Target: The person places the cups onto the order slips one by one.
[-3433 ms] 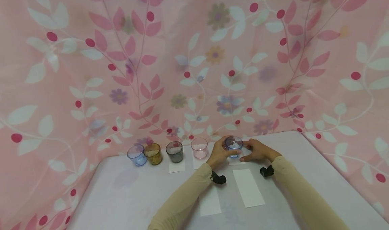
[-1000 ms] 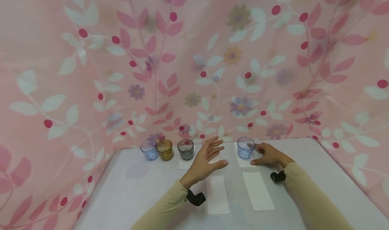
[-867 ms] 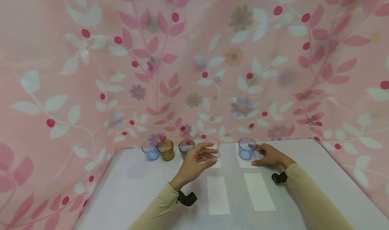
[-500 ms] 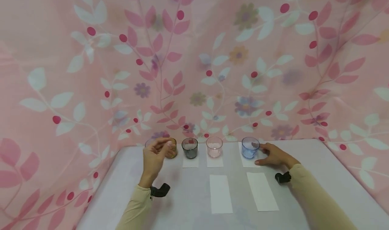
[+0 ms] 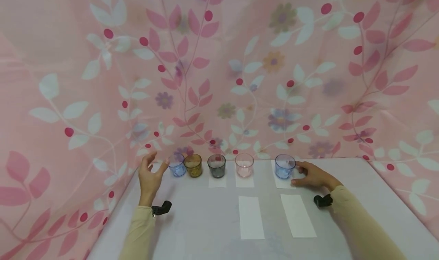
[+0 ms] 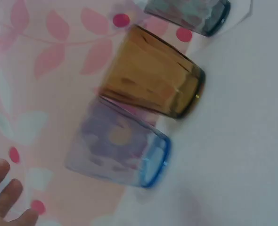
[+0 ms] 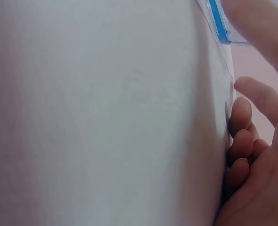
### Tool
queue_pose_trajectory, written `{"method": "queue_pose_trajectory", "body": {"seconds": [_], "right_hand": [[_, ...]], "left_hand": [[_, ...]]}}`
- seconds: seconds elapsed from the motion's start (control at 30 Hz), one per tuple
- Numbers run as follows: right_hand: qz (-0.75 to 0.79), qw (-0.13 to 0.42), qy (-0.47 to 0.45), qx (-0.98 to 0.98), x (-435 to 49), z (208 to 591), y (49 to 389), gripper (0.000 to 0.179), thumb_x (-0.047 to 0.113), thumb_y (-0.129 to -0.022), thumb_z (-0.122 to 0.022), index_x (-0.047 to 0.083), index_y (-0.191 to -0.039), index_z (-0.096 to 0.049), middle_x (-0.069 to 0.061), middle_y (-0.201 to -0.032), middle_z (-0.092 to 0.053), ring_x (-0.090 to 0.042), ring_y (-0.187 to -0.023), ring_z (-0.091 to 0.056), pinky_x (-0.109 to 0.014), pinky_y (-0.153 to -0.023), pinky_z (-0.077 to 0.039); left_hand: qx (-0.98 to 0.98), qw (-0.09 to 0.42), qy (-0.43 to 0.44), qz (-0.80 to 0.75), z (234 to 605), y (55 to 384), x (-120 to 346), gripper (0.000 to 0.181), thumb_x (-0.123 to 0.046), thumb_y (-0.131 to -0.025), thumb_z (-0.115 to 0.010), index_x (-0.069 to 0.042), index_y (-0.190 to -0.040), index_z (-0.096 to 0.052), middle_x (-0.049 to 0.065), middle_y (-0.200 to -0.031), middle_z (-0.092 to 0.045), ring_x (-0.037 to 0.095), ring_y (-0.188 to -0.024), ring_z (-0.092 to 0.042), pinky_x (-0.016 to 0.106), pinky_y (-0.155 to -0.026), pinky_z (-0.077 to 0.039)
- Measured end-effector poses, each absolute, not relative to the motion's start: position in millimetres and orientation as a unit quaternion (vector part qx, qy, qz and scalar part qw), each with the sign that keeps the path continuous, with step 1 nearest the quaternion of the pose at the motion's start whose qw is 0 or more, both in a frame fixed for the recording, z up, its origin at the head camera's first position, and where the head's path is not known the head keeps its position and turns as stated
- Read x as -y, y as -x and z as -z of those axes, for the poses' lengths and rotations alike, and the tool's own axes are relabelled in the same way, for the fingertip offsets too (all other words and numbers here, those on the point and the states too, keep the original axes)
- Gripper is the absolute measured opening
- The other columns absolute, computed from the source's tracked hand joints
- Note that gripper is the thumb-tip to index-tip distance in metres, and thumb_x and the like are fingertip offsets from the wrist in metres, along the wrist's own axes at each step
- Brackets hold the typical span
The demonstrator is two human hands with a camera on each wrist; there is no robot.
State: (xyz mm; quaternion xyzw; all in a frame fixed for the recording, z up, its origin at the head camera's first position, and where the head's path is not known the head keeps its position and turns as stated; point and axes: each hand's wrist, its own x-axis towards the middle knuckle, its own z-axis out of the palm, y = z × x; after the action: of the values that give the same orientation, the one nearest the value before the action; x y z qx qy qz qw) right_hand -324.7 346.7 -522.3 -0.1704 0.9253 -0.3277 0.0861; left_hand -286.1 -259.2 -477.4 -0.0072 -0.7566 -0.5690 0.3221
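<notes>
Hovering just beside the leftmost blue glass (image 5: 177, 167): left grip (image 5: 150, 179).

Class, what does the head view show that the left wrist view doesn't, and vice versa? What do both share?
Only the head view: the pink glass, the right blue glass, the right hand beside it and two nearer white strips.

Only the left wrist view: a close side-on look at the amber glass and the left blue glass, but no new object.

Both: those two glasses, the grey glass (cut off in the wrist view), the left hand (only fingers there), the floral cloth and the white table.
</notes>
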Motion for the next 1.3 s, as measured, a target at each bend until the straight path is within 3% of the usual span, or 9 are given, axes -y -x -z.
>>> {"method": "queue_pose_trajectory", "body": {"seconds": [0.13, 0.27, 0.43, 0.53, 0.63, 0.73, 0.97, 1.3], "right_hand": [[0.336, 0.083, 0.160, -0.924, -347.9, 523.3, 325.1, 0.082, 0.037, -0.084, -0.091, -0.005, -0.143, -0.052, -0.006, -0.105, -0.052, -0.022, -0.099, -0.046, -0.028, -0.080, -0.037], [0.351, 0.069, 0.159, -0.920, -350.3, 525.4, 322.9, 0.089, 0.036, -0.085, -0.090, -0.005, -0.151, -0.048, -0.005, -0.103, -0.056, -0.019, -0.094, -0.048, -0.025, -0.078, -0.038], [0.389, 0.046, 0.158, -0.907, -355.8, 525.5, 316.1, 0.088, 0.033, -0.089, -0.088, 0.002, -0.159, -0.044, -0.007, -0.105, -0.062, -0.016, -0.089, -0.051, -0.022, -0.075, -0.042], [0.411, 0.028, 0.153, -0.898, -358.6, 522.1, 309.9, 0.085, 0.030, -0.092, -0.085, 0.006, -0.161, -0.043, -0.011, -0.110, -0.065, -0.015, -0.089, -0.053, -0.022, -0.076, -0.045], [0.420, 0.021, 0.145, -0.896, -360.7, 516.9, 301.6, 0.084, 0.028, -0.093, -0.083, 0.007, -0.163, -0.040, -0.012, -0.114, -0.065, -0.015, -0.092, -0.053, -0.021, -0.078, -0.047], [0.416, 0.026, 0.140, -0.898, -361.6, 512.8, 292.1, 0.087, 0.029, -0.093, -0.083, 0.005, -0.164, -0.037, -0.011, -0.114, -0.064, -0.015, -0.094, -0.053, -0.021, -0.078, -0.047], [0.371, 0.057, 0.159, -0.913, -361.1, 507.4, 264.6, 0.092, 0.035, -0.092, -0.084, -0.004, -0.161, -0.036, -0.003, -0.109, -0.059, -0.011, -0.095, -0.052, -0.020, -0.079, -0.048], [0.362, 0.076, 0.266, -0.890, -338.9, 494.5, 225.4, 0.091, 0.030, -0.091, -0.085, -0.006, -0.159, -0.037, -0.004, -0.102, -0.059, -0.015, -0.090, -0.054, -0.025, -0.074, -0.046]], "left_hand": [[0.744, 0.230, -0.001, 0.627, 491.6, 292.7, 265.4, 0.079, -0.008, -0.093, -0.082, 0.003, -0.157, -0.038, 0.024, -0.161, -0.043, 0.043, -0.152, -0.037, 0.064, -0.126, -0.028], [0.721, 0.167, 0.006, 0.672, 506.6, 299.0, 270.0, 0.084, -0.007, -0.097, -0.077, -0.002, -0.164, -0.027, 0.021, -0.169, -0.034, 0.040, -0.158, -0.030, 0.060, -0.130, -0.026], [0.710, 0.125, 0.015, 0.693, 521.7, 305.4, 274.9, 0.086, -0.008, -0.100, -0.074, -0.007, -0.168, -0.021, 0.015, -0.173, -0.030, 0.032, -0.161, -0.028, 0.052, -0.130, -0.029], [0.701, 0.119, 0.018, 0.703, 526.7, 309.7, 276.8, 0.083, -0.010, -0.102, -0.072, -0.009, -0.168, -0.022, 0.014, -0.173, -0.032, 0.029, -0.161, -0.029, 0.036, -0.127, -0.037], [0.693, 0.117, 0.025, 0.711, 529.1, 314.4, 276.2, 0.081, -0.007, -0.102, -0.070, -0.009, -0.168, -0.022, 0.015, -0.173, -0.032, 0.032, -0.161, -0.027, 0.017, -0.114, -0.044], [0.687, 0.113, 0.031, 0.718, 530.7, 317.7, 273.0, 0.082, -0.004, -0.101, -0.070, -0.008, -0.168, -0.022, 0.018, -0.173, -0.031, 0.036, -0.161, -0.024, 0.008, -0.103, -0.045], [0.691, 0.109, 0.037, 0.714, 535.7, 320.9, 264.5, 0.080, -0.003, -0.101, -0.070, -0.002, -0.166, -0.024, 0.024, -0.170, -0.033, 0.041, -0.159, -0.029, 0.006, -0.102, -0.044], [0.706, 0.132, 0.016, 0.696, 541.9, 322.6, 258.8, 0.071, -0.005, -0.101, -0.071, -0.002, -0.162, -0.034, 0.027, -0.163, -0.043, 0.040, -0.151, -0.042, 0.005, -0.102, -0.043]]}}
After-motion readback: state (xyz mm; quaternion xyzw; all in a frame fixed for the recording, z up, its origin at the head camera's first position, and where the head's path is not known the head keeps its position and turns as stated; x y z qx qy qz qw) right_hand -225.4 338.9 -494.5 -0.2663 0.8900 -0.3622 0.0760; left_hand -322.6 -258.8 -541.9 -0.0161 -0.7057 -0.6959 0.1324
